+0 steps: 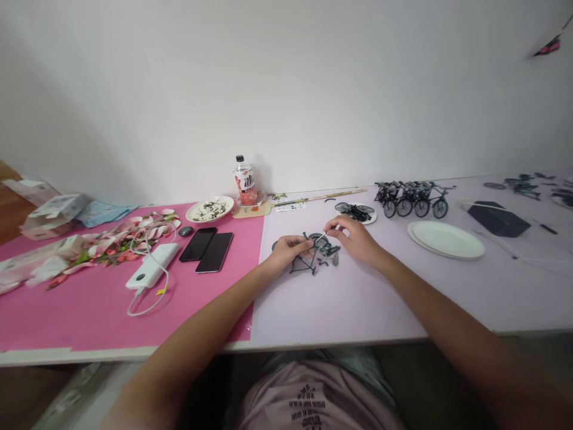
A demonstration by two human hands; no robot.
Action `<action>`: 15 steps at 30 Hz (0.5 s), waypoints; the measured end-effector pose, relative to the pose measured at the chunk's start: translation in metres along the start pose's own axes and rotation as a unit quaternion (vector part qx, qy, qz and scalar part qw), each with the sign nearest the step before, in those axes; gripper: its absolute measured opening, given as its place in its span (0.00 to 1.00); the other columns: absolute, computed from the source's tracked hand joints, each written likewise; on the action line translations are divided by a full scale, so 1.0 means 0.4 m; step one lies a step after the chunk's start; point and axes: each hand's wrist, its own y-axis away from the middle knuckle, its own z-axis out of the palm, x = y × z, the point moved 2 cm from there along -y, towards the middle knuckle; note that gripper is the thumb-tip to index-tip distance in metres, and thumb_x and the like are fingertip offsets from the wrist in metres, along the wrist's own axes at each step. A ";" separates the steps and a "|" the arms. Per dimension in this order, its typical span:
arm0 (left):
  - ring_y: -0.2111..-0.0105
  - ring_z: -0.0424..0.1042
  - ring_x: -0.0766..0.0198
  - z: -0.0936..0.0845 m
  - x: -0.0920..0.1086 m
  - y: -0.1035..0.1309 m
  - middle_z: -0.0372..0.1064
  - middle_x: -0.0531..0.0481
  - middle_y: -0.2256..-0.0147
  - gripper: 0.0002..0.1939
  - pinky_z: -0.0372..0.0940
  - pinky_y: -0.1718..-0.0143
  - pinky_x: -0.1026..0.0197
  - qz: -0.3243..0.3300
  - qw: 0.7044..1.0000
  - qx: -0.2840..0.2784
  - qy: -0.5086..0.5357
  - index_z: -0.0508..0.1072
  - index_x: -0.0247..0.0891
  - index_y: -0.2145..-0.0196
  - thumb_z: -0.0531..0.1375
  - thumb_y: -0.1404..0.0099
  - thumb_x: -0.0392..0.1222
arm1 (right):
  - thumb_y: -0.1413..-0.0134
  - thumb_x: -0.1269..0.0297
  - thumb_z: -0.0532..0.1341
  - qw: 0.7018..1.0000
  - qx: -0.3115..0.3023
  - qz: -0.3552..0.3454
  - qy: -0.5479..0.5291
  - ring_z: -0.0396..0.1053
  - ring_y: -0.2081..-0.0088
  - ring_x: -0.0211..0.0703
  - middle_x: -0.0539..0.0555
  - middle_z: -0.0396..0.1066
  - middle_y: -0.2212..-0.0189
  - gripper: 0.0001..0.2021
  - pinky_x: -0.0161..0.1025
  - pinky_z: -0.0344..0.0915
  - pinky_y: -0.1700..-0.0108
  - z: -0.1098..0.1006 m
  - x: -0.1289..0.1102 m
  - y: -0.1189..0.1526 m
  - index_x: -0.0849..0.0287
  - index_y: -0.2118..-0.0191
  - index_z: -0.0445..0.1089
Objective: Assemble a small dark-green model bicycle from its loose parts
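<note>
In the middle of the lilac part of the table, my left hand (292,248) is closed in a pinch on a small dark toy bicycle part, mostly hidden by the fingers. Just beside it, my right hand (351,236) pinches a thin white stick (320,237), whose far end points down toward my left fingertips. Below the left fingers lies a dark green toy bicycle frame (305,266). Several small loose bicycle parts (330,257) lie between and under the hands. A dark wheel shows partly behind the stick.
Assembled toy bicycles (412,200) stand in a row at the back right. A plate with wheels (358,212) sits behind my right hand. White plates (447,239) and a black box (496,218) are farther right. Phones (215,252), a power bank (152,267), a bottle (246,184) and petals are left.
</note>
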 end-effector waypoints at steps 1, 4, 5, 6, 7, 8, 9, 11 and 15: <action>0.70 0.74 0.64 0.000 0.000 0.000 0.78 0.47 0.70 0.22 0.66 0.60 0.60 0.001 1.000 -0.001 0.001 0.81 0.35 0.69 0.73 0.42 0.60 | 0.35 0.61 0.60 1.000 -0.004 -0.001 0.000 0.72 0.56 0.51 0.55 0.77 0.61 0.07 0.46 0.68 0.52 0.001 0.000 0.000 0.53 0.62 0.75; 0.70 0.74 0.64 0.001 0.001 0.000 0.78 0.46 0.70 0.23 0.66 0.61 0.60 -0.004 1.000 0.001 0.001 0.81 0.35 0.69 0.73 0.42 0.60 | 0.34 0.61 0.60 1.000 -0.007 -0.003 0.002 0.72 0.56 0.51 0.55 0.77 0.62 0.07 0.46 0.68 0.52 0.002 0.003 0.001 0.53 0.62 0.75; 0.70 0.74 0.64 0.001 0.001 0.001 0.78 0.46 0.70 0.23 0.66 0.61 0.60 -0.008 1.000 0.002 0.001 0.81 0.35 0.69 0.73 0.43 0.61 | 0.34 0.61 0.60 1.000 -0.004 -0.003 0.003 0.72 0.56 0.51 0.56 0.77 0.62 0.07 0.47 0.68 0.52 0.002 0.005 0.001 0.53 0.62 0.75; 0.71 0.73 0.64 0.002 0.001 0.001 0.78 0.46 0.70 0.23 0.66 0.61 0.60 -0.012 1.000 0.002 0.001 0.81 0.35 0.69 0.74 0.43 0.61 | 0.34 0.61 0.60 1.000 0.000 -0.004 0.003 0.71 0.56 0.51 0.56 0.77 0.62 0.07 0.47 0.68 0.52 0.002 0.007 0.000 0.52 0.62 0.75; 0.71 0.73 0.64 0.002 0.002 0.001 0.78 0.46 0.70 0.24 0.66 0.61 0.60 -0.015 1.000 0.003 0.002 0.81 0.35 0.69 0.74 0.44 0.61 | 0.35 0.61 0.60 1.000 0.004 -0.006 0.003 0.71 0.56 0.51 0.55 0.77 0.62 0.07 0.47 0.68 0.52 0.002 0.008 0.000 0.52 0.62 0.75; 0.71 0.73 0.65 0.002 0.001 0.001 0.78 0.46 0.70 0.24 0.66 0.62 0.60 -0.016 1.000 0.003 0.004 0.81 0.35 0.69 0.74 0.44 0.61 | 0.35 0.61 0.61 1.000 0.008 -0.007 0.002 0.71 0.56 0.51 0.55 0.77 0.62 0.07 0.47 0.68 0.52 0.003 0.010 -0.001 0.52 0.62 0.75; 0.71 0.73 0.65 0.003 0.001 0.000 0.78 0.46 0.70 0.24 0.66 0.62 0.60 -0.016 1.000 0.002 0.005 0.81 0.35 0.69 0.74 0.44 0.61 | 0.35 0.61 0.61 1.000 0.009 -0.008 0.001 0.71 0.57 0.51 0.55 0.77 0.62 0.06 0.47 0.68 0.52 0.003 0.010 -0.001 0.52 0.62 0.75; 0.72 0.73 0.65 0.002 -0.001 0.000 0.78 0.47 0.71 0.23 0.66 0.62 0.60 -0.011 1.000 0.004 0.001 0.81 0.35 0.70 0.74 0.44 0.61 | 0.35 0.61 0.61 1.000 0.007 -0.006 0.001 0.71 0.57 0.51 0.55 0.77 0.63 0.06 0.47 0.68 0.53 0.005 0.010 0.000 0.53 0.63 0.75; 0.71 0.73 0.64 0.001 -0.002 0.000 0.78 0.46 0.71 0.24 0.65 0.65 0.61 -0.012 1.000 0.013 -0.016 0.81 0.36 0.70 0.73 0.44 0.63 | 0.36 0.61 0.61 1.000 -0.005 0.005 0.002 0.72 0.56 0.52 0.56 0.78 0.62 0.07 0.47 0.68 0.52 0.008 0.008 0.002 0.52 0.62 0.76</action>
